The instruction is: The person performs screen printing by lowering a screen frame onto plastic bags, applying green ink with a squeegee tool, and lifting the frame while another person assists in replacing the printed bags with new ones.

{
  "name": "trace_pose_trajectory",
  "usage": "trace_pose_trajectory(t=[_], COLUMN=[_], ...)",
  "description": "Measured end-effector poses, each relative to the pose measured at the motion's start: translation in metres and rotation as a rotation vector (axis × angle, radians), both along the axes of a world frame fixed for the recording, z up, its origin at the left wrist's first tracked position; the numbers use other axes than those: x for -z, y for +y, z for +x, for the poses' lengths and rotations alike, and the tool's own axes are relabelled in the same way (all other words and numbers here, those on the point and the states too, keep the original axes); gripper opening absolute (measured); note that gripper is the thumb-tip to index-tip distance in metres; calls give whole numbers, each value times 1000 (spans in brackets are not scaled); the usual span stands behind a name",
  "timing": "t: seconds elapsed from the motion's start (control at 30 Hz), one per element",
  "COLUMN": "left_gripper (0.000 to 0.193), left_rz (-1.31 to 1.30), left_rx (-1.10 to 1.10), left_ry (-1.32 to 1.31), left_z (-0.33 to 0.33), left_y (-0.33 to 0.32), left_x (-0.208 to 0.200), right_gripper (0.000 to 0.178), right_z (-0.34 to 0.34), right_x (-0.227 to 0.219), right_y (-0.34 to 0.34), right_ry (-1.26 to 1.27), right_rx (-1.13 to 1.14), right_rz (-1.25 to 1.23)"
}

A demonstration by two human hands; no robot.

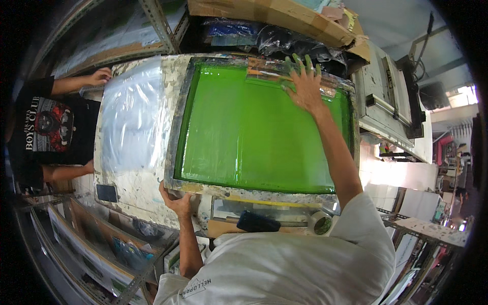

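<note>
A screen printing frame (pixel 178 117) with a stained rim lies on the worktable, its mesh (pixel 254 127) coated in wet green ink. My left hand (pixel 176 203) grips the frame's near left corner, fingers curled against the rim. At the far side, my right hand (pixel 306 91) has its fingers spread, with green ink on the tips. It rests against an ink-stained wooden squeegee (pixel 267 70) lying along the far inner edge; the palm hides part of it. Left of the frame, a sheet of clear plastic (pixel 133 117) lies on the paint-spotted table (pixel 134 195).
A co-worker (pixel 56 124) in a black shirt stands at the left, hands at the table's edge. A dark phone (pixel 258 221) and a tape roll (pixel 320 222) lie near my body. Cardboard (pixel 274 18) sits beyond the frame; a metal rack (pixel 96 239) stands lower left.
</note>
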State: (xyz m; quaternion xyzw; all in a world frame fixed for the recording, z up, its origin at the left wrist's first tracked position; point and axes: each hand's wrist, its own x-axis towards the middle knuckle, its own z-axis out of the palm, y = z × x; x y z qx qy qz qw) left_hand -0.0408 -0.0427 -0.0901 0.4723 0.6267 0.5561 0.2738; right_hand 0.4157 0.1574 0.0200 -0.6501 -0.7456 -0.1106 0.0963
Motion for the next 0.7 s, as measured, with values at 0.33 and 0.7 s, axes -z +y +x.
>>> trace_pose_trajectory(t=[0.33, 0.7], left_gripper=[90, 52], left_rz=[345, -43], left_rx=[-79, 149], left_ry=[57, 222], left_z=[17, 80], left_y=[47, 84], left_x=[-108, -77], right_gripper=[64, 49], right_z=[-57, -32], right_x=[-161, -189], right_y=[-257, -211], right_ry=[274, 84], right_rx=[-86, 123], right_rz=[-539, 256])
